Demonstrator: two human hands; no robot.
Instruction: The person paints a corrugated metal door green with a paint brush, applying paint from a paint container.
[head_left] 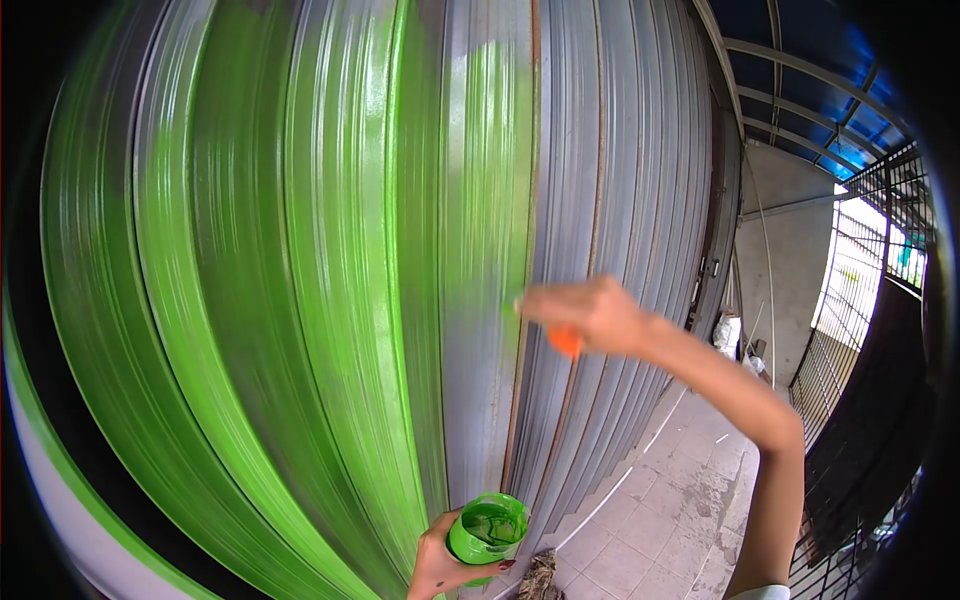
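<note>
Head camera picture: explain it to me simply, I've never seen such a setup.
There is no machine here, only a person's two bare hands. The one picture comes from a camera worn on the head, looking forward and down; its lens bends straight lines into curves.

The upright ribbed panels carry green paint on the left, patchy in places; those on the right are grey.

The left hand holds a green cup with green inside. The right hand, at the panels, grips a tool with an orange part, perhaps a brush; blur hides its tip.
</note>
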